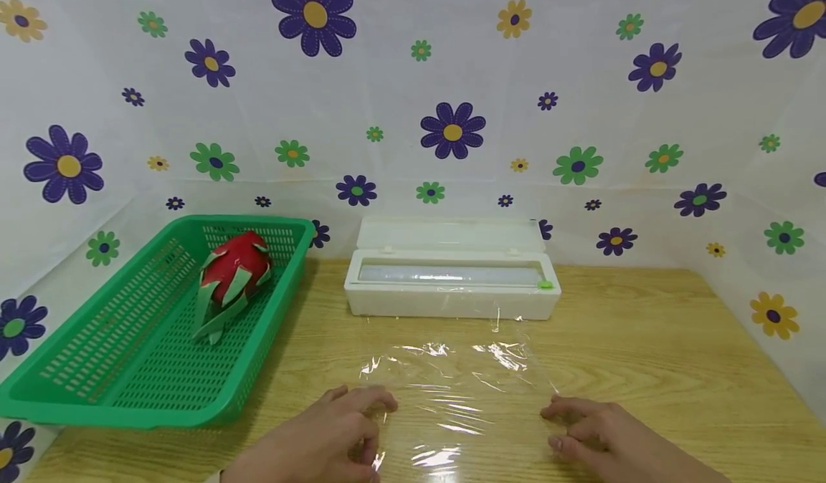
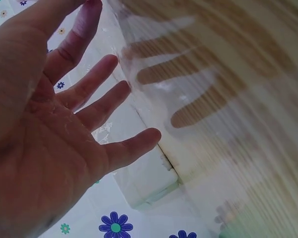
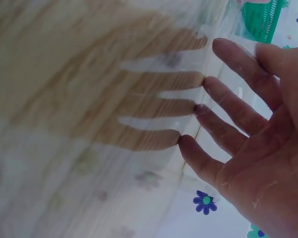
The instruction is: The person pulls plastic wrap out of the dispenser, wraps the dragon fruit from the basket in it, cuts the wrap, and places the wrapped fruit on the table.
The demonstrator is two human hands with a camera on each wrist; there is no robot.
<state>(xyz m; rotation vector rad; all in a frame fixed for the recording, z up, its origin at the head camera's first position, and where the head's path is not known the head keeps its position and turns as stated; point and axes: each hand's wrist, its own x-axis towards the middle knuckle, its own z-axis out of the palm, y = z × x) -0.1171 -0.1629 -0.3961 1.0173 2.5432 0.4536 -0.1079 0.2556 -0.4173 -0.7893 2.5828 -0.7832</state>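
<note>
The desk (image 1: 652, 340) had a glossy, wood-grained top in light yellowish brown. Toward its left side stood a green basket (image 1: 116, 415) with slotted walls; at the back sat a long white box (image 1: 452, 302) (its lid (image 1: 452, 235) tipped up). Before the box a clear film (image 1: 454, 405) lay spread, seemingly wrinkled, though glare blurred its edges.

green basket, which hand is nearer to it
The left. The left hand is just to the right of the green basket, by its near end; the right hand is farther right, across the clear film.
</note>
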